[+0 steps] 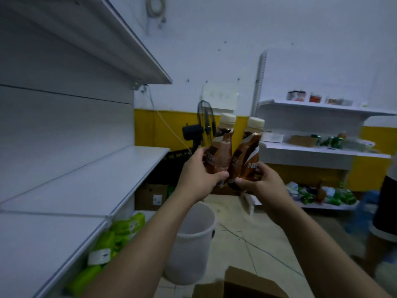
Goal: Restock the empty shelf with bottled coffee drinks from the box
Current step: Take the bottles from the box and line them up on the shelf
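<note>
I hold two brown coffee bottles with cream caps side by side at chest height, both upright and slightly tilted. My left hand [198, 175] grips the left bottle [221, 147]; my right hand [261, 183] grips the right bottle [247, 155]. The bottles touch near their bases. The white shelf [90, 179] on my left is bare, with another bare shelf above it. The cardboard box [242, 284] stands open at the bottom edge, below my forearms; its inside is hidden.
A white bucket [193, 241] stands on the floor under my left arm. Green packs [120, 233] fill the lower left shelf. A black fan [204, 125] stands at the back. A stocked white rack [322, 151] is at the right. A person [386, 211] is at the far right edge.
</note>
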A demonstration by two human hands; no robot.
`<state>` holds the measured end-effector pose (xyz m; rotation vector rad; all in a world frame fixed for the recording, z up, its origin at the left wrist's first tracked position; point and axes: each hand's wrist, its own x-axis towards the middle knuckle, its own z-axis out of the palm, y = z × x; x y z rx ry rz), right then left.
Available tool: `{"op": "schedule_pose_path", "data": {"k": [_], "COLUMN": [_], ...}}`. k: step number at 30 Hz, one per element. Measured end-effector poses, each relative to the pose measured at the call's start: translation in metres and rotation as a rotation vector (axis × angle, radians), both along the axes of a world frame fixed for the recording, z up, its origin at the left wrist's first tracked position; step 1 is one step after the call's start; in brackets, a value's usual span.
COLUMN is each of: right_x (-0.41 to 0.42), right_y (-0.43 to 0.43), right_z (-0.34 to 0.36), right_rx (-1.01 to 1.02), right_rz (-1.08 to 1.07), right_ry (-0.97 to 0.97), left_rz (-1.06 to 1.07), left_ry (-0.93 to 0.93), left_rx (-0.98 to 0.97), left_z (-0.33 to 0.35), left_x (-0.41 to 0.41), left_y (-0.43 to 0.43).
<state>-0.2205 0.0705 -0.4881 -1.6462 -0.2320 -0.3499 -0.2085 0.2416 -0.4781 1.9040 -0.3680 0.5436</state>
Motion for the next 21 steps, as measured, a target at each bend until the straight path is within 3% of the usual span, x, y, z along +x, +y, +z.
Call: {"op": "schedule_pose_path", "data": {"k": [8,21], "right_x": [0.033,0.057], "right_y": [0.060,0.215], "right_z": [-0.003,-0.026], "right_rx": [-0.004,-0.058], "right_rz": [0.172,0.696], "right_ry": [-0.049,-0.012], "left_rz": [0.257,0.803], "left_ry": [-0.026,0.175], "left_rx": [0.116,0.235], "left_z": [0.011,0.003], "left_x": [-0.010,-0.073], "left_y": [0.056,0.176]}}
